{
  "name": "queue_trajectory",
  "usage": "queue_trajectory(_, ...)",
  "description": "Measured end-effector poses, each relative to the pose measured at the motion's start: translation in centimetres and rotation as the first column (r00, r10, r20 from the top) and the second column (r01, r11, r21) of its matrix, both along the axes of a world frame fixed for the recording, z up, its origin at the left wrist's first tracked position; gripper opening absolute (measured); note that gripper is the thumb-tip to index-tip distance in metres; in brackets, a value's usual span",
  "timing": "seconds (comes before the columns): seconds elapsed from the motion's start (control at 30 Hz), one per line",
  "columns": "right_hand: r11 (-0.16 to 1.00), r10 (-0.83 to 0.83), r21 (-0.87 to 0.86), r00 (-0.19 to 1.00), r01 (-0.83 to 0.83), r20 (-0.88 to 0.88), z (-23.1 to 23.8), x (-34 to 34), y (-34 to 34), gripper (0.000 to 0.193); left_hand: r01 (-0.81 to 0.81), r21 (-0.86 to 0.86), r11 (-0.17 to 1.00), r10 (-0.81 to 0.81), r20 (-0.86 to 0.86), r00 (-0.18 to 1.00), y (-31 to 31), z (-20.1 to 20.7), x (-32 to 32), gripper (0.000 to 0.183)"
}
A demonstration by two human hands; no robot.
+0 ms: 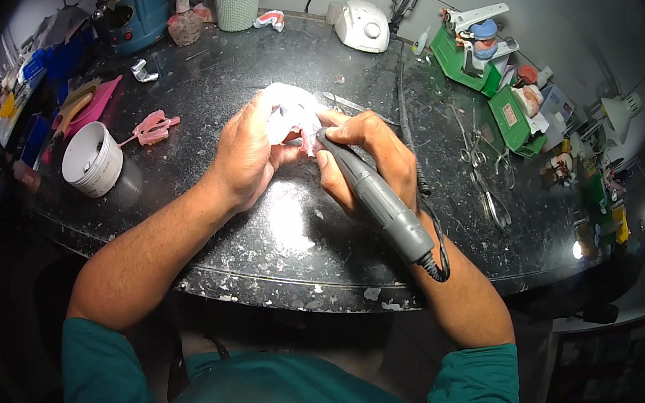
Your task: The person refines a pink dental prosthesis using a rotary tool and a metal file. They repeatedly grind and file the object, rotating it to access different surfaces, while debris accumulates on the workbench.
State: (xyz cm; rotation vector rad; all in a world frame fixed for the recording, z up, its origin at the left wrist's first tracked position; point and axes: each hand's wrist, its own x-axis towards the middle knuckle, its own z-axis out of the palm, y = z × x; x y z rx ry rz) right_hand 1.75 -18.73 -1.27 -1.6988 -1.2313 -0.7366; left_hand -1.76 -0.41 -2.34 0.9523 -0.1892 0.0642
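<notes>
Above the middle of the dark bench, my left hand (240, 156) is closed around a white and pink dental piece (289, 106). Strong light washes out its surface, so I cannot tell whether it is a cast or a denture. My right hand (381, 154) grips a grey rotary handpiece (384, 205) like a pen, with its cord looping off the rear end near my wrist. The handpiece's nose points at the pink edge of the piece, and the fingertips of both hands come close together there. The working tip is too small to make out.
A white control box with a dial (362, 27) stands at the back, a cord running down beside it. On the left are a white tub (94, 158), a pink dental plate (152, 128) and a blue machine (130, 18). Scissors-like tools (488, 171) and green bins (515, 119) occupy the right.
</notes>
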Motion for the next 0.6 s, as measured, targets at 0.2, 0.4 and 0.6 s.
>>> queue_trajectory(0.2, 1.000, 0.005, -0.005, 1.000, -0.005, -0.003, -0.04, 0.00, -0.04, 0.030, -0.039, 0.029, 0.999, 0.040, -0.015, 0.999, -0.08, 0.19, -0.10, 0.025)
queue_trajectory(0.4, 1.000, 0.001, -0.016, 1.000, -0.001, -0.003, -0.05, -0.03, -0.02, 0.030, -0.050, 0.070, 0.996, 0.049, 0.024, 0.999, 0.11, -0.22, 0.08, 0.036)
queue_trajectory(0.6, 1.000, -0.005, -0.021, 1.000, 0.005, 0.001, 0.01, -0.15, 0.00, 0.028, -0.021, 0.048, 0.999, 0.021, 0.000, 1.000, 0.33, -0.21, 0.27, 0.032)
